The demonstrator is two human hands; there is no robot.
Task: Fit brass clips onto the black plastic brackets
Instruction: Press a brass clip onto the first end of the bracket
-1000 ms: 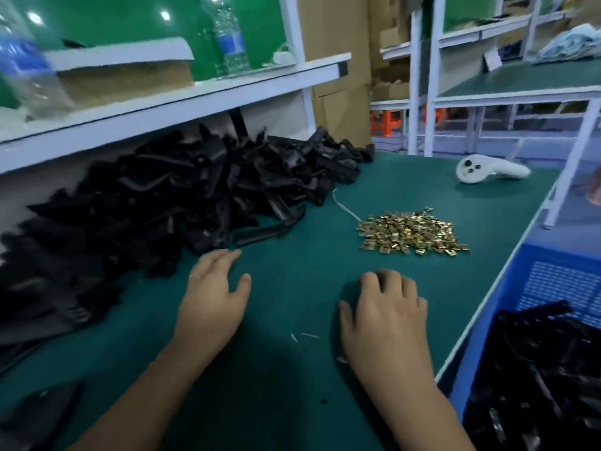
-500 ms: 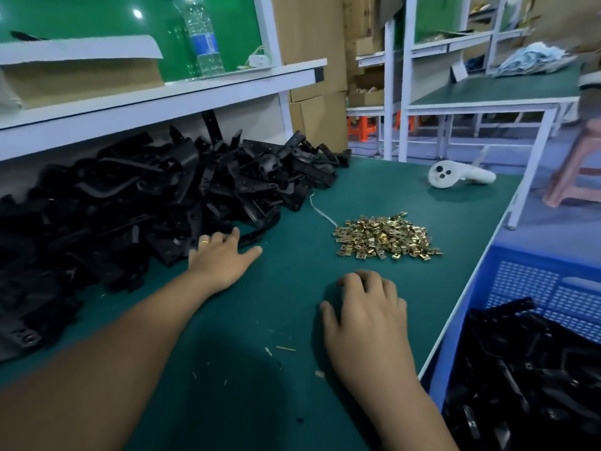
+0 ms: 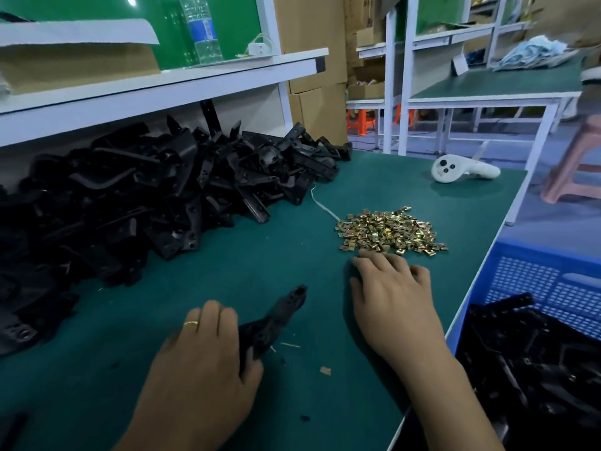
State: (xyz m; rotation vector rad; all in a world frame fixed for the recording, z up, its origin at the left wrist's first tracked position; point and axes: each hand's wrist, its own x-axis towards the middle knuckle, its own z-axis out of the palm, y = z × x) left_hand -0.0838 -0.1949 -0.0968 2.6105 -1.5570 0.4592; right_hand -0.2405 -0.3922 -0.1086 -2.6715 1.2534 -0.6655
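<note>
Black bracket (image 3: 273, 320) now gripped in left hand (image 3: 201, 362), pulled from the pile (image 3: 136, 203) to the mat since half a second ago; right hand (image 3: 390, 297), fingers loosely spread, has reached the brass clips (image 3: 390, 231), likely picking one next.

- Bare green mat (image 3: 260, 255) was left open between the clip pile (image 3: 392, 232) and the bracket heap (image 3: 136, 203).
- Right of the clip pile, passage was blocked past the table edge by a blue crate (image 3: 536, 284).
</note>
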